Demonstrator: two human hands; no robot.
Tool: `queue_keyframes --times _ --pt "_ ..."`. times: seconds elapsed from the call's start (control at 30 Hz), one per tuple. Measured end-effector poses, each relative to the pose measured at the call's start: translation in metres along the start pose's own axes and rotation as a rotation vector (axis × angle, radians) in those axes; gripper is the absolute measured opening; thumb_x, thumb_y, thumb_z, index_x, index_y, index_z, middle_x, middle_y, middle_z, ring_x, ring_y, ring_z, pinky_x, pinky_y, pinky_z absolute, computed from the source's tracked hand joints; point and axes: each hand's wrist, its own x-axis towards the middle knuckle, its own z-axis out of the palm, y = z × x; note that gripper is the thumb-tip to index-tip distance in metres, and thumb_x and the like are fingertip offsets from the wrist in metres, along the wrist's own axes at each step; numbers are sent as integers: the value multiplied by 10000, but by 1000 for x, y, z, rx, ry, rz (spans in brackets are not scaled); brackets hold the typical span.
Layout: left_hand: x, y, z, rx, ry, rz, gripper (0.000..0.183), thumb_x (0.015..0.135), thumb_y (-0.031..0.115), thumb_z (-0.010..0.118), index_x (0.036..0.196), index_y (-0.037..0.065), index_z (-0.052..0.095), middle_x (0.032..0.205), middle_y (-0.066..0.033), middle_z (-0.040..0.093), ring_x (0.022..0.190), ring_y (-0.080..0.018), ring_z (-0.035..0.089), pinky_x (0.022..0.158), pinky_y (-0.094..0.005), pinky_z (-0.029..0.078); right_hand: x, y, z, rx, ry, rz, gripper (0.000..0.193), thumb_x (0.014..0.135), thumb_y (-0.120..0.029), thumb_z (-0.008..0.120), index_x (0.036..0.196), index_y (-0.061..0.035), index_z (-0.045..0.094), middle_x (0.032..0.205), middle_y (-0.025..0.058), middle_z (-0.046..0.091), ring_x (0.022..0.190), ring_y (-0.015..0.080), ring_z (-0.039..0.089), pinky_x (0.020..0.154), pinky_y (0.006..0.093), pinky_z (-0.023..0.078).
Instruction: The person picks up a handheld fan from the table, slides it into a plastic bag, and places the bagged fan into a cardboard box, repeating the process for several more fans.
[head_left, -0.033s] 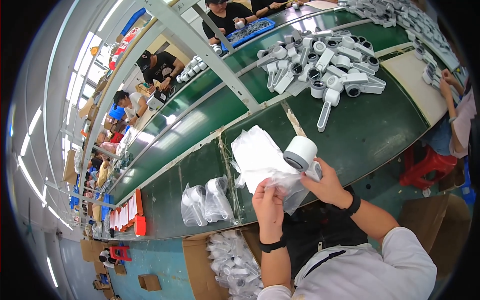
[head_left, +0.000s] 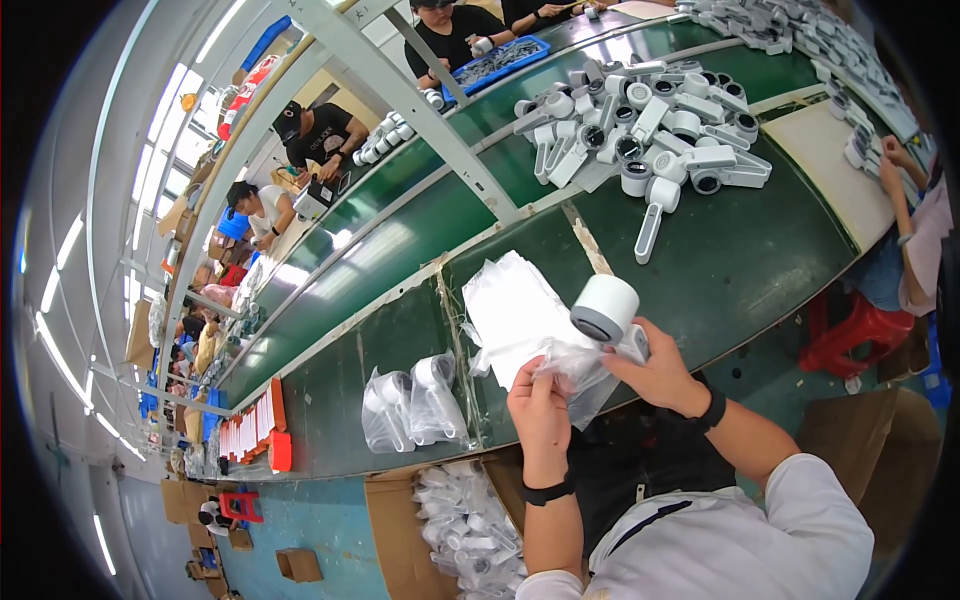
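Note:
In my right hand (head_left: 660,372) is a white handheld device (head_left: 608,302) with a drum-shaped head and a grey rim, gripped by its handle. The head is uppermost and tilted. My left hand (head_left: 540,400) pinches a clear plastic bag (head_left: 580,368) just beneath the device; the bag hangs between both hands. Whether the handle's end is inside it, I cannot tell. Behind my hands lies a stack of flat white bags (head_left: 515,310). To the left, two bagged devices (head_left: 410,402) rest side by side on the green table (head_left: 330,425).
A heap of loose white devices (head_left: 650,130) covers the table's far side. Below the front edge stands a carton of bagged devices (head_left: 465,520). A metal post (head_left: 450,150) rises beyond the table. Co-workers sit across and at right, near a red stool (head_left: 855,335).
The device in my right hand has shifted very slightly to the right, and my left hand has moved a little with it. Both grips are unchanged.

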Motion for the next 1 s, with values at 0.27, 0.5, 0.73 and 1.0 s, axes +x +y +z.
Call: queue_keyframes --times 0.27,0.5,0.73,1.0 --pt "4 -5 19 353 68 115 144 904 68 586 1007 -30 613 759 -5 596 595 -41 476 522 -179 359 -4 -61 -80 -207 -776 222 738 778 -167 751 1391 -38 361 813 76 661 723 157 601 697 286 477" --pt "2 1 23 494 -129 43 138 902 68 612 1002 -21 647 761 -3 622 606 -42 509 541 -184 394 11 -41 -73 -305 -889 284 846 871 -251 651 1517 -99 125 857 96 658 678 175 613 664 315 504" --pt "4 7 5 540 -233 179 120 895 36 620 995 -21 653 856 -18 642 725 -53 553 627 -188 431 8 -30 -58 -98 -816 493 653 941 -206 570 1505 -146 245 825 13 587 613 77 526 563 238 460" --pt "0 -8 15 852 -191 585 134 854 -19 626 987 -11 648 890 -17 542 703 -65 491 610 -206 400 -14 -17 -34 190 -550 628 649 965 -203 553 1508 -128 207 823 34 587 600 86 559 517 239 482"
